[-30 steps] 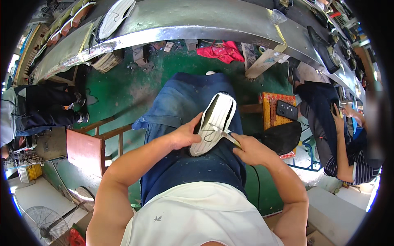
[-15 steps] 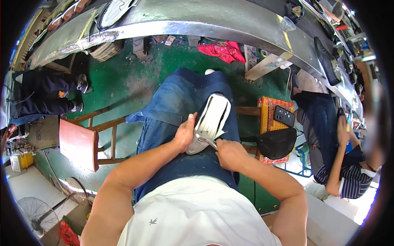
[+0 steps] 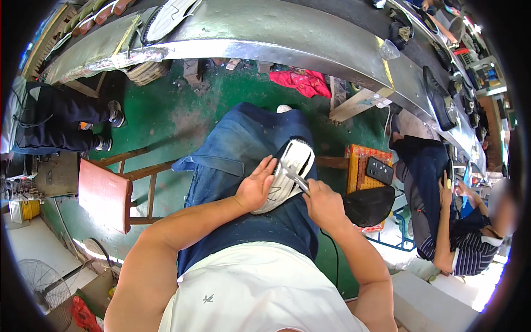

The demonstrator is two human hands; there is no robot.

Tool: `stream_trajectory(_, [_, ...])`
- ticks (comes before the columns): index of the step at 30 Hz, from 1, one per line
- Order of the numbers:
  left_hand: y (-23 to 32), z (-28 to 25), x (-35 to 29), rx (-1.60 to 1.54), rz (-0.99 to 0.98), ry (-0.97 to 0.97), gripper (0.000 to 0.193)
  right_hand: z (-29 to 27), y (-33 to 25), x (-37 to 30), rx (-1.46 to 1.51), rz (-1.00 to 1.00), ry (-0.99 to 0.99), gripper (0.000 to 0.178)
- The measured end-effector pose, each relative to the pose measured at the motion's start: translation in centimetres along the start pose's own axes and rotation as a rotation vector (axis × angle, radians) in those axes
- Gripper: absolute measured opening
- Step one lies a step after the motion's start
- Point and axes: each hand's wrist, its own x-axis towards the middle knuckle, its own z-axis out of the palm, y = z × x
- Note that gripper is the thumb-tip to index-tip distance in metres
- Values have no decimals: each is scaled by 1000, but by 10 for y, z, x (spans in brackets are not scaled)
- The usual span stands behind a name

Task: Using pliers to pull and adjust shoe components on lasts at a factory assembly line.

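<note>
A white shoe (image 3: 294, 166) with a dark edge lies aslant on my lap, over the blue denim. My left hand (image 3: 255, 187) rests against its left side, fingers stretched out and not wrapped round it. In my right hand (image 3: 325, 203) is the handle of a metal tool (image 3: 297, 179) that looks like pincers, closed in my fingers. Its head lies over the middle of the shoe. Whether the jaws grip any material is too small to tell.
A long metal bench (image 3: 238, 39) carries shoes ahead. To my left is a red-topped stool (image 3: 105, 191); at my right a phone (image 3: 379, 170) and black bag (image 3: 368, 207) lie on a seat. A co-worker (image 3: 462, 243) sits at the right; another person's legs (image 3: 66, 122) show at left.
The shoe has tilted and shifted slightly right on my lap. My left fingers have spread along its side. The tool's head has moved a little up and right over the shoe.
</note>
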Motion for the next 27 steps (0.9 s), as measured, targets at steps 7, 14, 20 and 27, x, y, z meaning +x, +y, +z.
stream_trajectory(7, [27, -20, 20, 125, 19, -395, 55, -6, 38, -11, 456, 152, -247, 24])
stream_trajectory(14, [61, -35, 46, 316, -61, -673, 58, 13, 28, 22, 338, 116, -37, 35])
stream_trajectory(20, [36, -35, -1, -229, -466, -396, 78, -8, 19, 13, 595, 152, -100, 38])
stream_trajectory(27, [46, -69, 23, -58, -428, -708, 103, 19, 17, -20, 874, 238, -120, 38])
